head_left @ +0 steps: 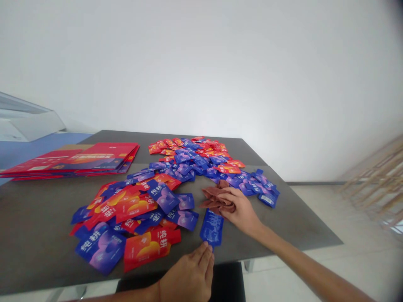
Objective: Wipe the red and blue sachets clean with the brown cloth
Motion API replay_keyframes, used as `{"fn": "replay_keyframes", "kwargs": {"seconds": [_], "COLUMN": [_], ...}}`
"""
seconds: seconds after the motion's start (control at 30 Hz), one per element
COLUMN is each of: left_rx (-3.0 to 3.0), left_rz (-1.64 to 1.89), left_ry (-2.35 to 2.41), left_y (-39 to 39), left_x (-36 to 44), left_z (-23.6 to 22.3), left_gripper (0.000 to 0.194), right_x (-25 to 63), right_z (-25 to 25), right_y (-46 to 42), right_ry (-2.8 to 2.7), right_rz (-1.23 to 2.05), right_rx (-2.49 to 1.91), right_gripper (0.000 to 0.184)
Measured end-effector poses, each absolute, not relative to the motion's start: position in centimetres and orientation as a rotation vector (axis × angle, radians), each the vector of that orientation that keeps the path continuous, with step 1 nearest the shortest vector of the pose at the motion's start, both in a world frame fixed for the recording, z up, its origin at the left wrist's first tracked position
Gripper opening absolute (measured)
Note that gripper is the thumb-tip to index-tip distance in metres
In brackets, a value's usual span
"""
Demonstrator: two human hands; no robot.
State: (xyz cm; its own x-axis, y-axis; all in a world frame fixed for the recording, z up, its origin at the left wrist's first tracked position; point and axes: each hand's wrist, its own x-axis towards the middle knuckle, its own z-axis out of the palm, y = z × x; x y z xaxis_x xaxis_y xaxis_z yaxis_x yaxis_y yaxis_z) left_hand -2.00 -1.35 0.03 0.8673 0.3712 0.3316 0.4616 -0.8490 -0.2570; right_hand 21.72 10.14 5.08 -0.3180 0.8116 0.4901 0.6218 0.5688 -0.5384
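A blue spout pouch (211, 228) lies back side up on the dark table (252, 245), white print showing. My left hand (190, 272) holds its narrow near end down at the table's front edge, fingers straight and pressed together; the thumb is hidden. Bunched in my right hand (239, 212) is a brown cloth (218, 197), which covers the pouch's far end. Just left of the pouch lies a loose heap of red pouches (147, 248) and blue pouches (102, 247), some overlapping.
Behind my hands, a second heap of small pouches (189, 157) stretches back and right, with blue ones (267, 197) near the right table edge. Flat red cartons (103, 157) are stacked at left. A white box (34, 126) stands beyond them, before a white wall (201, 71).
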Motion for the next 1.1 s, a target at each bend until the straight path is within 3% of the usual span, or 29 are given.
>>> {"fn": "replay_keyframes", "kwargs": {"seconds": [0.17,0.47,1.1], "left_rx": [-2.686,-2.735,-2.745], "left_rz": [-0.445,-0.363,-0.345], "left_ry": [-0.654,-0.656,-0.624], "left_y": [-1.2,-1.4,-0.9], "left_x": [-1.9,-2.0,-2.4], "left_z": [-0.1,0.2,0.1], "left_gripper": [0.035,0.035,0.039], "right_x": [21.6,20.2,22.4], "right_z": [7.2,6.8,3.0], "right_y": [8.1,4.1,10.3], "right_ry": [-1.892,-2.3,-1.976], "right_rz": [0.297,0.374,0.348], "right_rx": [-1.035,-0.899,-1.189], "right_gripper": [0.033,0.04,0.038]}}
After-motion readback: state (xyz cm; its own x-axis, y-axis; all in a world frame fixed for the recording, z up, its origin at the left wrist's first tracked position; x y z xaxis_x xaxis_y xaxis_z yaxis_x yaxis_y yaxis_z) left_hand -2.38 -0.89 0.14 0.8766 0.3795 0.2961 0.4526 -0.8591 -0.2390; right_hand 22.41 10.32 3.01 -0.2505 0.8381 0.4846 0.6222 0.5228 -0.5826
